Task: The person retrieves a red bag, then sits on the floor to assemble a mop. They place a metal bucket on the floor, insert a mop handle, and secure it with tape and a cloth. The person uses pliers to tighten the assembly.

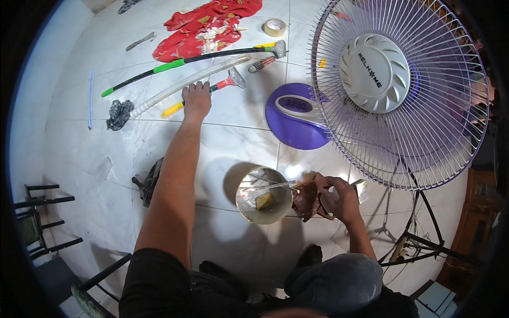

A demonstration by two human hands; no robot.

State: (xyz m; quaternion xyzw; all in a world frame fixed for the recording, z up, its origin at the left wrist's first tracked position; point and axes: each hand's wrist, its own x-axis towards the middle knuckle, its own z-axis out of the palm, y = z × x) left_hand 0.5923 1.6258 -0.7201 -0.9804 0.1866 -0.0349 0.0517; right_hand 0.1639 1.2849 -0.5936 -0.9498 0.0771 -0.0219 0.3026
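Observation:
My left hand (197, 100) is stretched out to the far left, closed over the handle of a scraper-like tool (220, 85) lying on the floor. The tool has a yellow end, a red neck and a grey, wide head; my hand hides the middle of its handle. In front of me, my right hand (342, 201) grips a creased reddish-brown sheet (307, 199), its fingers curled at the sheet's edge. Left of the sheet stands a round bowl (244, 211) smeared with whitish material. Inside it are a yellowish block (264, 200) and a pale stick (270, 186) that leans over the rim.
A purple-and-white fan (374, 74) stands at the right on its purple base (297, 135). Beyond my left hand lie a clear tube (185, 82), a long black-and-green rod (175, 64), a red cloth (177, 40) and a tape roll (274, 27). Black plastic (151, 183) lies beside my left forearm.

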